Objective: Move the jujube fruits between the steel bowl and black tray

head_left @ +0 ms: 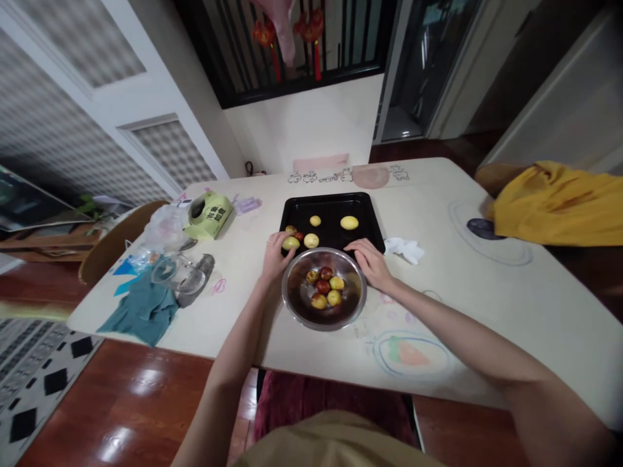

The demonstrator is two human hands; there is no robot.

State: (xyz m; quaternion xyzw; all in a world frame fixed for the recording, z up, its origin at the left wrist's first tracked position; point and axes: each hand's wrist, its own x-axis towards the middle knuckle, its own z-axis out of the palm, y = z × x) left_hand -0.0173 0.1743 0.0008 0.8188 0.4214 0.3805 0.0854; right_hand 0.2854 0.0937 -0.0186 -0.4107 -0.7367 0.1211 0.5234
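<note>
Desk surface spreads toward the right edge beyond the black baking tray I watch remotely. My left hand, curled, pinches a yellow-green jujube; my right hand bends loosely, its grip unclear. Between them, nearer the desk's front edge, a steel bowl holds six jujubes.

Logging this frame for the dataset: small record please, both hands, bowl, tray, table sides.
left_hand: left hand at a green fruit, grip unclear
right_hand: right hand beside the bowl's right rim, contact unclear
bowl: metal bowl, holds six fruits, red-brown to yellow
tray: black tray, beyond the bowl, carries yellow fruits
table_left: teal cloth, clear pitcher
right_of_tray: crumpled white tissue
</note>
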